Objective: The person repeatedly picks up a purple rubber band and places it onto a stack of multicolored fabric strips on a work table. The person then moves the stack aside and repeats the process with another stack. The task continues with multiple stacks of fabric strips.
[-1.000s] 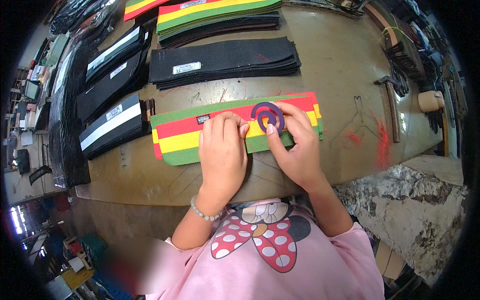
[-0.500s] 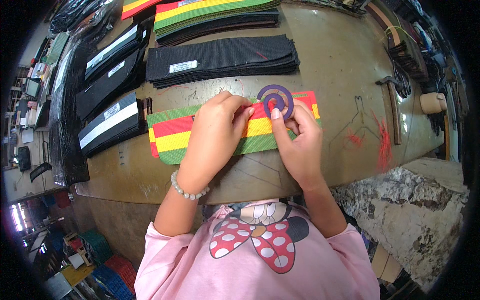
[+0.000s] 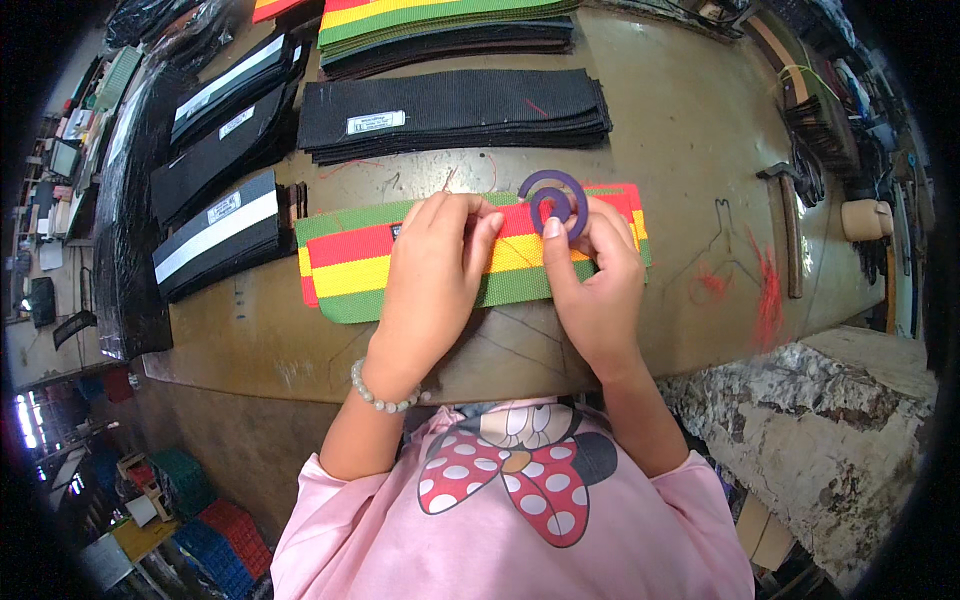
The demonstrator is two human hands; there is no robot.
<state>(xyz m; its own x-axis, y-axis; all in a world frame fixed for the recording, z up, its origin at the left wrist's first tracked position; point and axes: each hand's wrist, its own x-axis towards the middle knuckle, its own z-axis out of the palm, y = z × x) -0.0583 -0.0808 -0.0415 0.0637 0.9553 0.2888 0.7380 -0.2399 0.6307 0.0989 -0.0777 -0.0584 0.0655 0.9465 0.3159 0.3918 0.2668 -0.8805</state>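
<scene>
A striped webbing strip (image 3: 345,270) in green, red and yellow lies across the table in front of me, on top of at least one similar piece. My left hand (image 3: 437,255) is over its middle, thumb and forefinger pinched at the upper part of the strip. What lies between those fingertips is mostly hidden. A purple spiral-shaped loop (image 3: 580,200) is gripped by my right hand (image 3: 600,275) near the strip's right end, the thumb pressing on its inner ring. The rest of this item is hidden behind the fingers.
Beyond the strip lies a stack of black webbing pieces (image 3: 450,105), with a striped stack (image 3: 440,28) farther back. More black pieces with white bands (image 3: 215,235) are at the left. Loose red threads (image 3: 768,300) and a dark hammer-like tool (image 3: 788,225) lie to the right.
The whole view has shifted slightly. My left hand has turned a little, with its fingers flatter over the strip; my right hand keeps its hold on the purple loop.
</scene>
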